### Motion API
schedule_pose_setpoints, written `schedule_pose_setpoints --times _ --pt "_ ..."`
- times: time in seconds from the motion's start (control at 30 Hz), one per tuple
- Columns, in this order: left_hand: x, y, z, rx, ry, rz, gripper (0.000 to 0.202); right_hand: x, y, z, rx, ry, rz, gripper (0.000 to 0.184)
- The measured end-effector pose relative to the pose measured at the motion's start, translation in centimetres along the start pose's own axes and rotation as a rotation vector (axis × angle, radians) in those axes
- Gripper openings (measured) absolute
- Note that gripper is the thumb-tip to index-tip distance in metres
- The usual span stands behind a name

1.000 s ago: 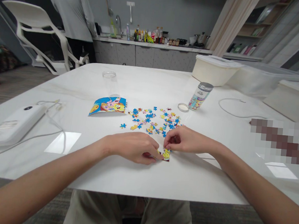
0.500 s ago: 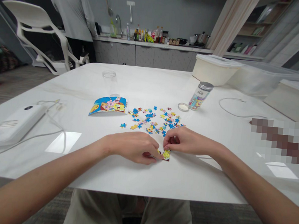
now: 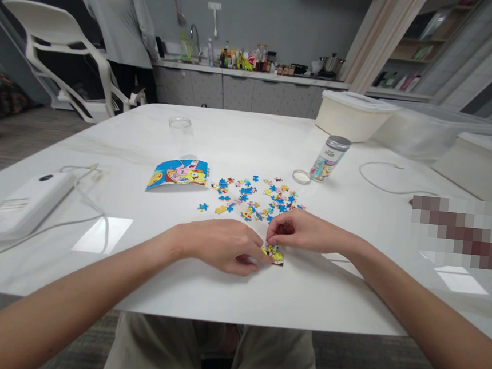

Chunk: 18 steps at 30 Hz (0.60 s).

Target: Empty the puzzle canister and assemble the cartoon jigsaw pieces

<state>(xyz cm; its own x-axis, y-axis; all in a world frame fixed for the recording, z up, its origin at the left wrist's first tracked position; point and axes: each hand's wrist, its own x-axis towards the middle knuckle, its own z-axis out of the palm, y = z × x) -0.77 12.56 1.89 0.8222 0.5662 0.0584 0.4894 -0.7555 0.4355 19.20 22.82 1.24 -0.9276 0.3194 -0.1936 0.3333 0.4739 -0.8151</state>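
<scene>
My left hand (image 3: 223, 246) and my right hand (image 3: 297, 230) meet at the near side of the white table (image 3: 134, 278). Between them lies a small assembled patch of jigsaw pieces (image 3: 275, 255), yellow with a dark edge. My left fingertips touch its left side. My right fingers curl into a pinch just above it, hiding whatever they may hold. Beyond lie scattered loose puzzle pieces (image 3: 253, 195). Further off are a printed picture card (image 3: 178, 175), a puzzle jar (image 3: 328, 159) and its round lid (image 3: 301, 177).
A clear glass (image 3: 179, 130) stands toward the back of the table. A white boxy device (image 3: 24, 199) with a cable sits at the left. White storage tubs (image 3: 353, 116) line the back right. A person (image 3: 114, 18) stands at a far counter.
My right hand has shifted slightly left toward the patch. The patch has moved a little and looks slightly turned. The left hand has barely moved.
</scene>
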Motion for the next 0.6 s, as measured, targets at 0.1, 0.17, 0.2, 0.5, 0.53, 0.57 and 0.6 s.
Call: schedule_pose_setpoints --times 0.1,0.17,0.2,0.5,0.53,0.57,0.6 --pt "0.0 0.0 0.0 0.014 -0.004 0.008 0.029 0.0 0.0 0.0 -0.033 0.025 0.011 0.013" --pt "0.0 0.0 0.0 0.021 -0.01 0.012 0.029 0.1 0.1 0.0 -0.043 0.041 0.011 0.013" --pt "0.0 0.0 0.0 0.021 -0.011 0.011 0.029 0.2 0.1 0.1 -0.05 0.055 0.006 0.013" --pt "0.1 -0.2 0.3 0.055 0.035 0.031 0.03 0.0 0.3 -0.3 -0.262 0.196 -0.149 0.013" --pt "0.1 -0.2 0.3 0.054 0.029 0.027 0.032 -0.2 0.3 -0.5 -0.26 0.188 -0.146 0.013" --pt "0.1 -0.3 0.3 0.047 0.024 0.02 0.035 -0.3 0.2 -0.7 -0.26 0.172 -0.144 0.012" --pt "0.1 -0.3 0.4 0.036 0.02 0.011 0.037 -0.5 0.2 -0.8 -0.26 0.15 -0.142 0.012"
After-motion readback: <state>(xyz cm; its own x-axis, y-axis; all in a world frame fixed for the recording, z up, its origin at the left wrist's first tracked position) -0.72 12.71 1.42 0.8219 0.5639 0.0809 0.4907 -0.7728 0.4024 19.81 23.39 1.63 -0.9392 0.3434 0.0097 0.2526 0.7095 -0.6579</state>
